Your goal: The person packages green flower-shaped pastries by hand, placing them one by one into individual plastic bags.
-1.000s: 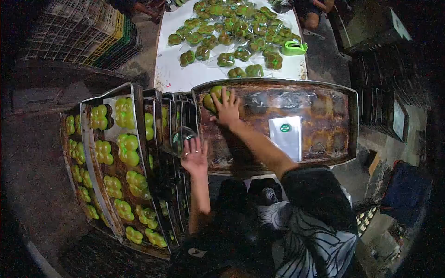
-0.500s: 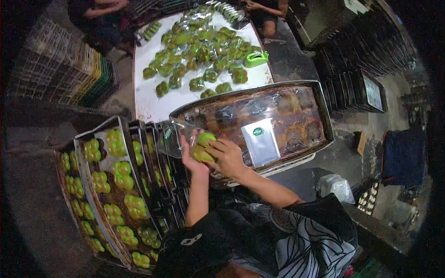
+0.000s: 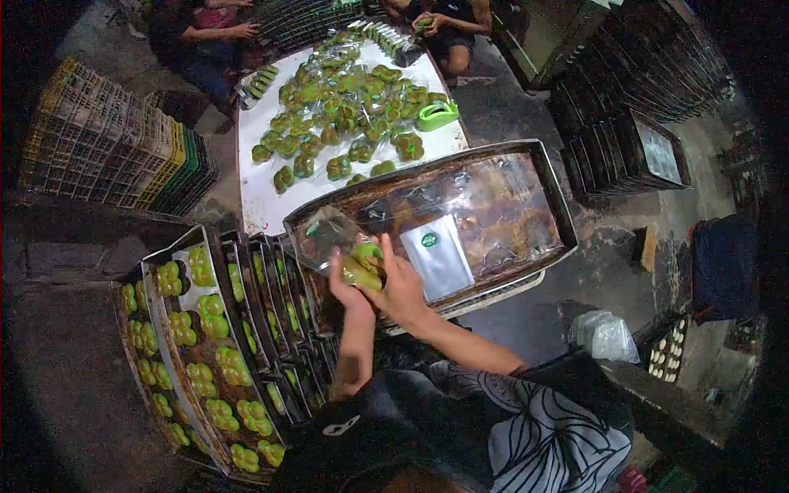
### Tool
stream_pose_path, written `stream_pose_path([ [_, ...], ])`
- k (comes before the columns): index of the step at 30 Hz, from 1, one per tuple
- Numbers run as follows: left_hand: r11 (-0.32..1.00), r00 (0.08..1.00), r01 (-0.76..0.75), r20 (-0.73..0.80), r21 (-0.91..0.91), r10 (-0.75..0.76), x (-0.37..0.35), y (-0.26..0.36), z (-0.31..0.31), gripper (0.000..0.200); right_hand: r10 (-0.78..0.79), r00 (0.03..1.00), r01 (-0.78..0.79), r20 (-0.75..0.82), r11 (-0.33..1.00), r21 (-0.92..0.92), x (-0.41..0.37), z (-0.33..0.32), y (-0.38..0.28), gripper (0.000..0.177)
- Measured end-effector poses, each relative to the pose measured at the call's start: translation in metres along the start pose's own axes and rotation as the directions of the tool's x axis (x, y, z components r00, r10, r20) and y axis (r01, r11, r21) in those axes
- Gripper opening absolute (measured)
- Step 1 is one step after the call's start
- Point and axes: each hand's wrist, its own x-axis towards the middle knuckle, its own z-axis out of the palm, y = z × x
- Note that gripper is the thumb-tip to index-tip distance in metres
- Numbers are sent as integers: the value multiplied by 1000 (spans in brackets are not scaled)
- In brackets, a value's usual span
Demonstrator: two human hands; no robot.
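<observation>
A green lobed bun (image 3: 362,267) is between my two hands, partly inside a clear plastic bag (image 3: 325,234). My left hand (image 3: 348,287) holds the bag and bun from the left, its fingers partly covered by plastic. On the right side, my right hand (image 3: 400,283) grips the bun, with one finger pointing up along it. Both hands are over the near left corner of a large brown-stained metal tray (image 3: 501,193). A stack of flat clear bags with a green round label (image 3: 440,263) lies in that tray, just right of my right hand.
Upright-tilted trays of green buns (image 3: 215,316) stand at left. Beyond, a white table (image 3: 263,205) bears many bagged buns and a green tape dispenser (image 3: 437,116). Two people sit at its far end. Crates (image 3: 123,135) are stacked at far left, dark trays (image 3: 612,156) at right.
The bun has gone further into the bag, and my hands have closed in around it. The view has shifted slightly. A far person's hands now show a green item.
</observation>
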Motion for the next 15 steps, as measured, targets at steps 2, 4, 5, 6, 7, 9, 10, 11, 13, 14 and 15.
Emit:
stream_pose_path([
  [2,996,998,-47,-41,71,50,-1,-23,-6,43,72,997,-71,32,997,-31,24,-2,1,92],
  [4,990,991,-79,-101,116,91,-14,-29,-4,43,116,983,-113,144,993,-27,20,-5,2,84],
  [5,993,990,-83,-103,89,92,-14,-18,6,44,110,984,-108,142,994,-21,13,-8,4,84],
  [6,998,991,62,-118,-9,-62,-16,-17,3,41,107,991,-109,83,994,26,-2,-15,7,79],
  [7,973,968,205,-122,-107,-218,-21,-18,-4,37,111,993,-113,26,991,75,-13,-21,13,74],
  [9,902,938,346,-95,259,-332,-34,-48,-39,36,325,895,-316,306,946,-79,-13,-10,69,47],
  [10,876,928,368,-178,312,-326,-45,-54,-41,37,425,765,-425,485,898,-116,1,-1,104,38],
  [11,889,933,359,-109,285,-342,-55,-53,-40,43,214,929,-213,301,976,-36,23,-9,111,21],
  [13,857,953,297,-75,421,-294,-61,-54,-46,47,292,956,-288,34,952,-105,75,6,129,25],
  [14,836,946,307,-50,455,-320,-66,-55,-48,51,154,985,-159,-80,985,-69,97,13,130,28],
  [15,821,936,317,-18,475,-352,-72,-56,-50,53,4,983,-13,-184,999,-48,106,14,130,32],
])
